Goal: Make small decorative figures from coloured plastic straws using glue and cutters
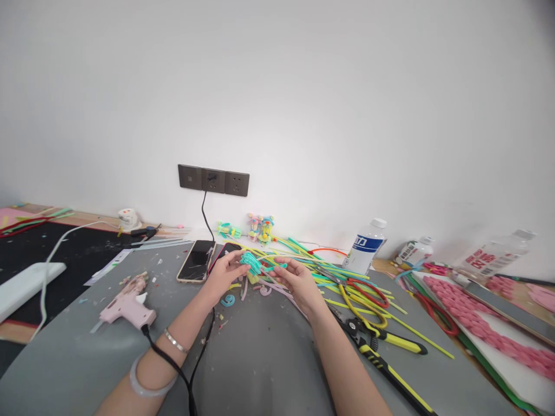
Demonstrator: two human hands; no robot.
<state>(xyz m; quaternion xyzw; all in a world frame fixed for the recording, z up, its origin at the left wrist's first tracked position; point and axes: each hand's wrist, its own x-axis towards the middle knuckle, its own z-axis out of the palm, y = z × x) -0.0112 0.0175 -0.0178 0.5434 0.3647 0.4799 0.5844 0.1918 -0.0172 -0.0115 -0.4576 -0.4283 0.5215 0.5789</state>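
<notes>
My left hand [228, 270] holds a small turquoise piece of bundled fuzzy stems [250, 263] between thumb and fingers, above the middle of the grey mat [260, 358]. At its right, my right hand [295, 276] pinches a turquoise end that reaches out from the piece. Something yellow shows just under the bundle. Below the hands lie a blue curl [228, 300] and a lilac curl [265, 291]. Yellow, green and turquoise stems [303, 254] spread behind and to the right.
A pink glue gun [128, 309] with a black cord lies left, near a phone [197, 261]. Right are scissors [358, 303], pliers [385, 358] and a bottle [365, 247]. Small fuzzy figures [260, 227] stand by the wall. A pink braided piece [485, 323] lies far right.
</notes>
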